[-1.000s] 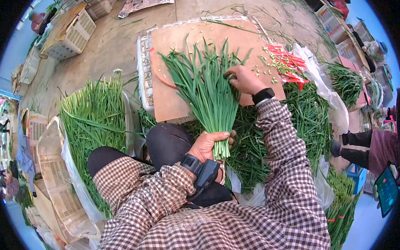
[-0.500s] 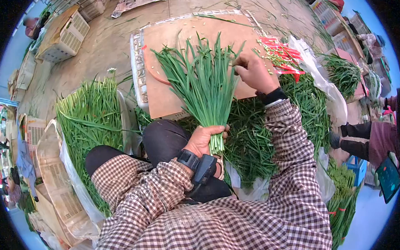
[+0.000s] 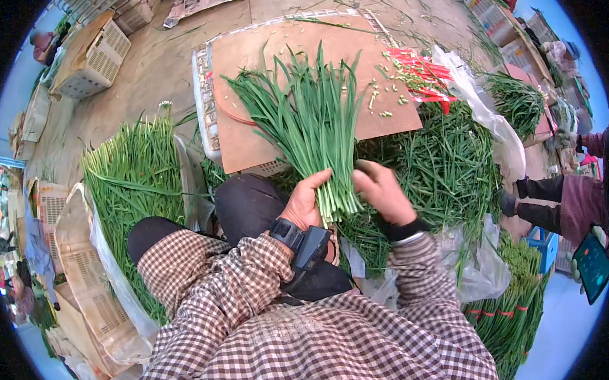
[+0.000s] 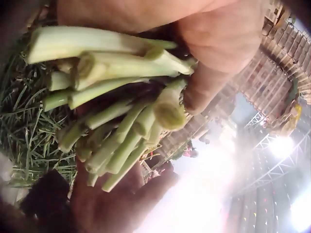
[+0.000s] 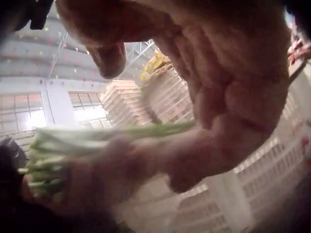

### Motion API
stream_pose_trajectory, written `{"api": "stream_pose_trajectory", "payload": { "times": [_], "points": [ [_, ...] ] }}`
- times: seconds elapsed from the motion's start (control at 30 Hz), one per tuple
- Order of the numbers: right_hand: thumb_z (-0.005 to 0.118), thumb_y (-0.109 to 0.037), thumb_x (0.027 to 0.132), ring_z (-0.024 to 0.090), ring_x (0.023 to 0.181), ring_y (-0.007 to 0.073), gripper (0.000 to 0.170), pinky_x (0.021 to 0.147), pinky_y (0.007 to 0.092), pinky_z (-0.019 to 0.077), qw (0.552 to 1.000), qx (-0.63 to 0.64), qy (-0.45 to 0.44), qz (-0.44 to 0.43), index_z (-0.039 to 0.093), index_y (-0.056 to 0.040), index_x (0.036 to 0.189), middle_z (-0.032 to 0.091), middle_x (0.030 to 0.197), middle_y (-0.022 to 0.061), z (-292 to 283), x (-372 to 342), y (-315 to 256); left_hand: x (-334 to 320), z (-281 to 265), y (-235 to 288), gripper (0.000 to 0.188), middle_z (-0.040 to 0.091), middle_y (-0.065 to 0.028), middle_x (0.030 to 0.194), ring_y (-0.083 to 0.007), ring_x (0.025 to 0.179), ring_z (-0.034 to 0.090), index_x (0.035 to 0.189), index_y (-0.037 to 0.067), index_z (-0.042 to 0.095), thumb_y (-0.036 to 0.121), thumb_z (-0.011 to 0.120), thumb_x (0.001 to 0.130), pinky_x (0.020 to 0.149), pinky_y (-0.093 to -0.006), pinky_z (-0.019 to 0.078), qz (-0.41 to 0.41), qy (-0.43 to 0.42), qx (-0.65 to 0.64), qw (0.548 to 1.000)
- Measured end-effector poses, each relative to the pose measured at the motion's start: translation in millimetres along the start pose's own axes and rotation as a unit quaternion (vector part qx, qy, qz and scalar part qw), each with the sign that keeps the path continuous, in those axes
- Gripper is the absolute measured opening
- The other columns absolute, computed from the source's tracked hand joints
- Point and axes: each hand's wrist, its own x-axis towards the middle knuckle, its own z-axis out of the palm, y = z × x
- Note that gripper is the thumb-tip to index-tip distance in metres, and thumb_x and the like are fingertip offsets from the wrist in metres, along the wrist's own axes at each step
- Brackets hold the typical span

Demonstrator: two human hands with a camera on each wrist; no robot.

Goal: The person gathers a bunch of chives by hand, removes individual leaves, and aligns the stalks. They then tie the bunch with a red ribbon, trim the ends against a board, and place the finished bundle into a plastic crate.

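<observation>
One leafy green bunch [image 3: 317, 121] fans across centre frame, gripped near its stem ends [image 4: 116, 65] by the left hand [image 3: 304, 202]. The right hand [image 3: 386, 192] is beside it, thumb and fingers apart; blur hides any contact. Likely step: tidying; next probably calls for levelling stem ends.

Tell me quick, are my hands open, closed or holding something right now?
Left hand: closed, holding the bundle of green stalks near its cut ends.
Right hand: open, fingers loosely bent beside the bundle, holding nothing.
</observation>
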Motion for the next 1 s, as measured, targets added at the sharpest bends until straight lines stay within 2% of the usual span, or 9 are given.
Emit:
{"api": "stream_pose_trajectory", "payload": {
  "times": [0.2, 0.33, 0.4, 0.47, 0.5, 0.6, 0.73, 0.93, 1.0],
  "points": [
    [0.061, -0.012, 0.085, 0.058, 0.072, 0.0099, 0.031, 0.065, 0.0253, 0.0482, 0.969, 0.238, 0.025, 0.059, 0.056, 0.0075, 0.109, 0.064, 0.087, 0.0083, 32, -12, -17, -7, 12, 3, 0.035, 0.062, -0.0174, 0.112, -0.0317, 0.097, 0.063, 0.117, -0.002, 0.054, 0.023, 0.046, 0.093, 0.089, -0.0482, 0.0491, 0.032, 0.031, -0.030, 0.999],
    [0.056, -0.007, 0.087, 0.053, 0.073, 0.0049, 0.025, 0.064, 0.0216, 0.0446, 0.925, 0.348, 0.132, -0.078, 0.056, 0.0060, 0.108, 0.061, 0.089, 0.0017, 44, -14, -33, -6, 23, -2, 0.035, 0.062, -0.0136, 0.113, -0.0262, 0.099, 0.063, 0.117, 0.000, 0.055, 0.024, 0.054, 0.092, 0.089, -0.0429, 0.0506, 0.072, -0.011, -0.004, 0.997],
    [0.058, -0.005, 0.083, 0.058, 0.085, 0.0158, 0.029, 0.075, 0.0284, 0.0468, 0.957, 0.197, 0.174, -0.121, 0.055, 0.0060, 0.109, 0.061, 0.097, 0.0094, 45, -12, -25, -3, 35, -9, 0.034, 0.063, -0.0112, 0.111, -0.0227, 0.097, 0.063, 0.117, 0.002, 0.055, 0.022, 0.060, 0.090, 0.086, -0.0390, 0.0521, 0.127, -0.024, 0.034, 0.991],
    [0.059, -0.005, 0.080, 0.059, 0.092, 0.0231, 0.032, 0.081, 0.0330, 0.0469, 0.947, -0.025, 0.246, -0.204, 0.054, 0.0062, 0.110, 0.060, 0.102, 0.0147, 51, -7, -19, 5, 30, -12, 0.032, 0.064, -0.0067, 0.106, -0.0181, 0.091, 0.063, 0.113, 0.004, 0.057, 0.014, 0.068, 0.085, 0.081, -0.0324, 0.0534, 0.153, 0.045, 0.125, 0.979],
    [0.059, -0.003, 0.077, 0.058, 0.098, 0.0324, 0.037, 0.085, 0.0381, 0.0456, 0.950, -0.034, 0.233, -0.207, 0.053, 0.0064, 0.112, 0.058, 0.105, 0.0200, 52, -7, -22, 11, 25, -13, 0.031, 0.064, -0.0068, 0.106, -0.0185, 0.090, 0.063, 0.113, 0.004, 0.057, 0.013, 0.067, 0.085, 0.081, -0.0332, 0.0536, 0.154, 0.071, 0.151, 0.974],
    [0.058, -0.002, 0.078, 0.058, 0.100, 0.0279, 0.039, 0.086, 0.0355, 0.0461, 0.985, 0.102, 0.126, -0.064, 0.051, 0.0068, 0.115, 0.059, 0.108, 0.0183, 49, -5, -11, 19, 6, -12, 0.028, 0.064, -0.0086, 0.105, -0.0209, 0.091, 0.064, 0.112, 0.003, 0.057, 0.012, 0.064, 0.087, 0.081, -0.0363, 0.0539, 0.141, 0.107, 0.132, 0.975],
    [0.054, -0.001, 0.084, 0.059, 0.099, 0.0179, 0.038, 0.088, 0.0293, 0.0463, 0.892, 0.431, 0.136, 0.028, 0.047, 0.0099, 0.120, 0.059, 0.111, 0.0135, 45, -6, -18, 16, 7, -4, 0.025, 0.065, -0.0118, 0.102, -0.0251, 0.093, 0.064, 0.112, 0.001, 0.056, 0.015, 0.056, 0.091, 0.082, -0.0413, 0.0537, 0.052, 0.035, 0.012, 0.998],
    [0.047, -0.005, 0.090, 0.058, 0.097, 0.0136, 0.033, 0.085, 0.0270, 0.0466, 0.878, 0.471, 0.083, -0.020, 0.048, 0.0077, 0.121, 0.060, 0.111, 0.0112, 36, -5, -23, 8, 14, 2, 0.034, 0.063, -0.0152, 0.111, -0.0289, 0.099, 0.063, 0.116, -0.001, 0.055, 0.021, 0.054, 0.090, 0.089, -0.0458, 0.0505, 0.041, -0.038, -0.064, 0.996],
    [0.044, -0.010, 0.093, 0.057, 0.093, 0.0133, 0.029, 0.083, 0.0260, 0.0452, 0.906, 0.410, 0.098, -0.029, 0.053, 0.0067, 0.115, 0.061, 0.105, 0.0078, 41, -3, -22, 8, 12, 2, 0.034, 0.064, -0.0150, 0.111, -0.0292, 0.098, 0.063, 0.116, -0.001, 0.055, 0.020, 0.055, 0.090, 0.089, -0.0457, 0.0503, 0.059, -0.051, -0.062, 0.995]
  ]
}}
